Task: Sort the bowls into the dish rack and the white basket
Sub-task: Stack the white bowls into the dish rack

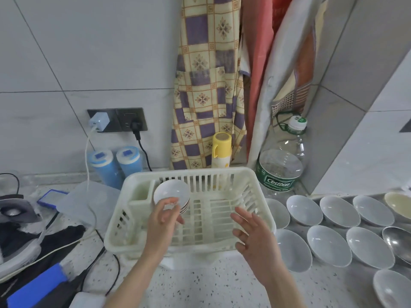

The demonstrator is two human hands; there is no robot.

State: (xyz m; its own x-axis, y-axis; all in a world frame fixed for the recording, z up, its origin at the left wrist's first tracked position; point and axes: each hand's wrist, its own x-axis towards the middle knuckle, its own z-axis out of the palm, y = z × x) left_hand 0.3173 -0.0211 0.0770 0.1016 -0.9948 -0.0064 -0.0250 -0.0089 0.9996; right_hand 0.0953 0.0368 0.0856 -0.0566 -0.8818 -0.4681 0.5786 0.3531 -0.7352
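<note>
The right hand [255, 236] hovers with fingers spread, holding nothing, over the white basket [255, 187] on the speckled counter [200, 283]. The left hand [164, 216] pinches the rim of a small white bowl [171, 193] standing upright inside. Grey bowls [327, 245] lie to the right.

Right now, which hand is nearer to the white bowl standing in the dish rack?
Left. The left hand is at the white bowl, fingertips on its lower rim. The right hand hangs open over the right part of the dish rack, apart from the bowl.
</note>
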